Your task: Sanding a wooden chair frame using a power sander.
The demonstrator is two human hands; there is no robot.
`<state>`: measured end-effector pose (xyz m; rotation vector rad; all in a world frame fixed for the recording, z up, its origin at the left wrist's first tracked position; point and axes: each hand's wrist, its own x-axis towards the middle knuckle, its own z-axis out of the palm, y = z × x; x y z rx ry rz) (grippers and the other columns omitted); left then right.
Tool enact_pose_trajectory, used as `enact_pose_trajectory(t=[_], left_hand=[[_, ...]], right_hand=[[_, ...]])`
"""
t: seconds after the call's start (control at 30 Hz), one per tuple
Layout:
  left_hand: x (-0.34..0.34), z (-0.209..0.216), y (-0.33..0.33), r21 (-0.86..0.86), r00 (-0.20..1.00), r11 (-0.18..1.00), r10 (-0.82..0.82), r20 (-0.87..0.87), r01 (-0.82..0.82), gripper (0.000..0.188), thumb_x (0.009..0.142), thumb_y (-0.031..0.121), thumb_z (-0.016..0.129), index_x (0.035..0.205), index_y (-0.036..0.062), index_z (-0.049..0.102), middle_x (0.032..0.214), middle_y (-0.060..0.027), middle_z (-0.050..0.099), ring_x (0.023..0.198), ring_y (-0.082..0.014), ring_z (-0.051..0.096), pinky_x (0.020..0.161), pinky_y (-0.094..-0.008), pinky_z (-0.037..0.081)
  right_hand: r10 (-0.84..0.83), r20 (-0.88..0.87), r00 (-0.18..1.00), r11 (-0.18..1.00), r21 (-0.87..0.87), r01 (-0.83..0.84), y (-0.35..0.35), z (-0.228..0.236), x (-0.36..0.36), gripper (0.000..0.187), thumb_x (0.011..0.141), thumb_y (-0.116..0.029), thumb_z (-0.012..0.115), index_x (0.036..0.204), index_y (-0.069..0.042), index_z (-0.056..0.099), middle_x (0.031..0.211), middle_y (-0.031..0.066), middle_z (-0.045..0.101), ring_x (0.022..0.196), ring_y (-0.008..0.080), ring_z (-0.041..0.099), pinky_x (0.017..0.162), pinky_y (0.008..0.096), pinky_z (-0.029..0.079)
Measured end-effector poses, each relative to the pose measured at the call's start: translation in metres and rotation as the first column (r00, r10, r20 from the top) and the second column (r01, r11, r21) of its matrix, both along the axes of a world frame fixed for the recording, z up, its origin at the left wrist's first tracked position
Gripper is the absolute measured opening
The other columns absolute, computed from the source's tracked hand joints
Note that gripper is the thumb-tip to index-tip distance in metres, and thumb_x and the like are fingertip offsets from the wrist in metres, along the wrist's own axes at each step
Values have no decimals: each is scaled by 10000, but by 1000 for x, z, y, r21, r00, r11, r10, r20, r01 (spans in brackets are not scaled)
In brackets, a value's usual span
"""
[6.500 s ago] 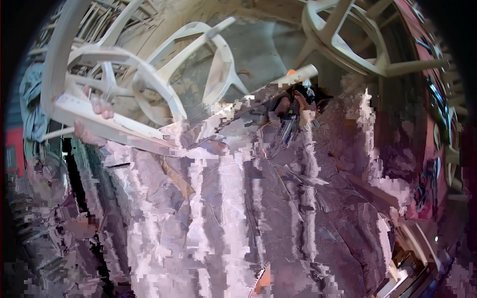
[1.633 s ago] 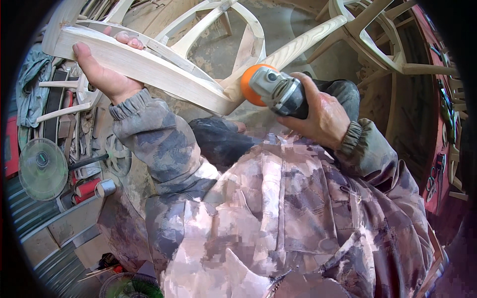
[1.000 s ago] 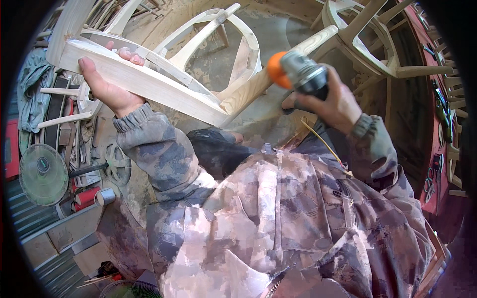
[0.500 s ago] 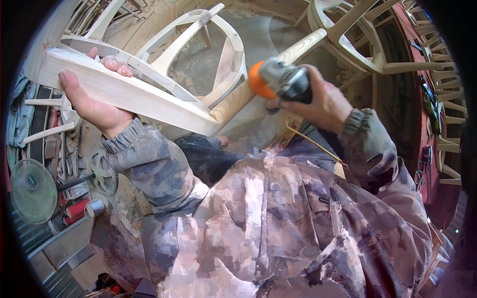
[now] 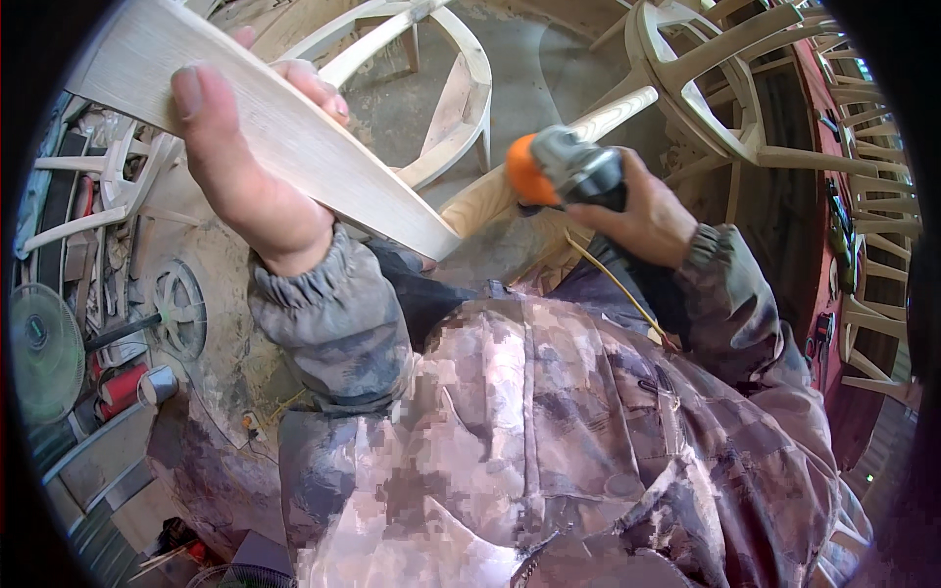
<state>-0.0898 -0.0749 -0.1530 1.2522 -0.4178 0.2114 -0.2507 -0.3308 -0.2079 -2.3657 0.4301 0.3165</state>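
A pale wooden chair part (image 5: 284,137) stretches from the upper left toward the middle, a wide flat piece meeting a rounded, grained bar at an angle. My left hand (image 5: 260,191) grips the flat piece, thumb on the near face and fingertips over the far edge. In my right hand (image 5: 642,211) is an angle grinder (image 5: 588,167) with an orange disc (image 5: 530,171). The disc sits at the rounded bar, which shows on both sides of it; whether they touch I cannot tell. The grinder is slightly blurred.
Round wooden chair frames (image 5: 480,88) stand beyond my hands, with another frame (image 5: 696,88) at the upper right. A green fan (image 5: 44,343) lies at the left by a red cylinder (image 5: 120,389). A yellow cord (image 5: 619,284) runs below the grinder. More chair parts (image 5: 877,216) line the right side.
The chair part has swung, its flat left end rising out toward the top edge. My left hand has moved right with it. The grinder in my right hand has shifted slightly right and down.
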Motion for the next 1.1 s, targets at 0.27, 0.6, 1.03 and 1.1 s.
enact_pose_trajectory(t=[0.27,0.6,1.03,1.1], left_hand=[[-16,-14,-20,66,990,997,-39,138,30,731,925,596,447,1219,-73,454,698,-175,550,607,-231,536,586,-332,460],[-46,-13,-28,84,993,996,-49,103,41,807,920,624,432,1276,-100,398,689,-164,561,612,-225,531,585,-343,469],[-42,0,-27,58,999,998,-19,31,18,878,865,676,473,1275,-97,415,724,-152,566,628,-217,528,598,-341,451],[-40,-4,-30,37,999,999,-36,27,35,880,865,676,473,1276,-100,413,726,-153,567,626,-217,528,599,-340,452]], right_hand=[[415,-221,883,905,-1,-425,15,13,73,859,772,-541,757,1262,101,464,1090,251,649,1009,302,655,918,359,499],[450,-448,772,863,-2,-504,11,30,79,945,740,-630,726,1264,109,453,1129,277,620,1033,329,646,930,374,488],[251,-296,922,936,-167,-309,-73,22,43,972,718,-647,734,1291,90,464,1184,263,614,1108,332,627,978,368,466],[186,-254,949,950,-200,-240,-103,17,31,969,715,-641,742,1290,89,470,1181,259,617,1116,330,621,987,372,460]])
